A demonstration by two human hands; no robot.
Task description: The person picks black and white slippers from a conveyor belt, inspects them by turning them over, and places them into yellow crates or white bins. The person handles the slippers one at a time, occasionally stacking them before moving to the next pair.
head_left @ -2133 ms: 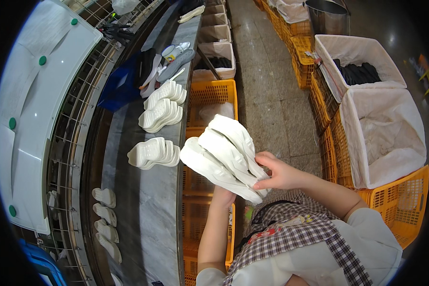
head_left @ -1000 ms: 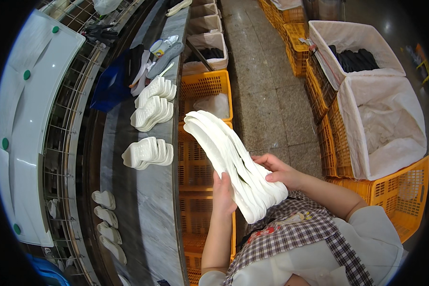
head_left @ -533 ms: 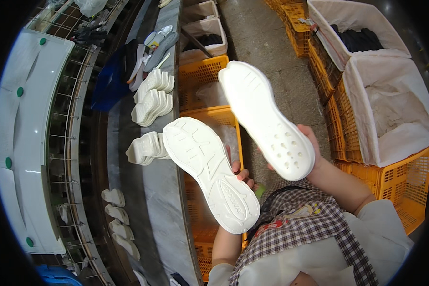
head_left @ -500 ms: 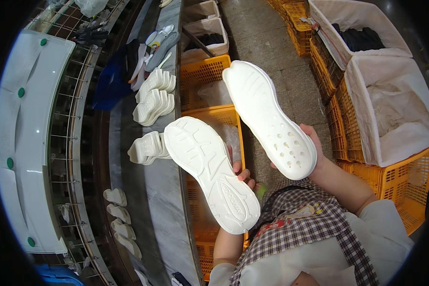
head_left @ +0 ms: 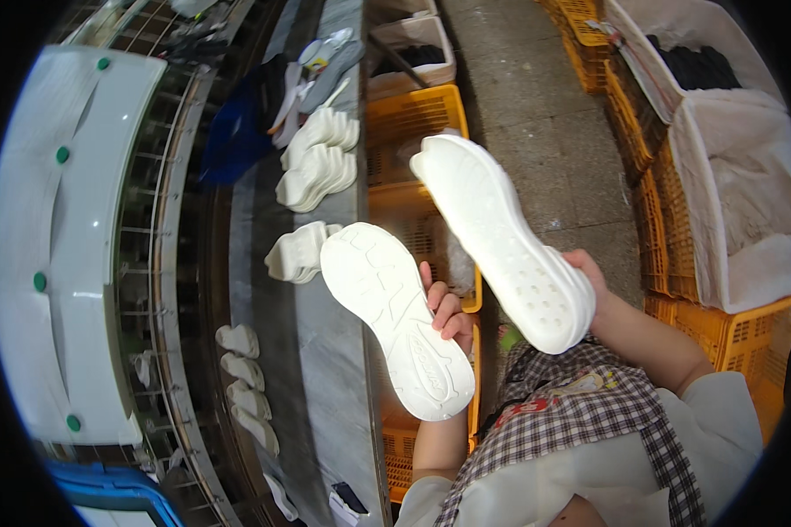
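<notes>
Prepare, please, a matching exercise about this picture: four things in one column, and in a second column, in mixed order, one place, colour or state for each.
Things
1. Left hand
2. Right hand
3. Round discs
4. Apron

Descriptions
A. Checked cloth
B. Green, on a pale board
C. Holding a white sole with an oval outline
D. Holding a white sole with round dimples

Right pairs: 1-C, 2-D, 3-B, 4-A
</notes>
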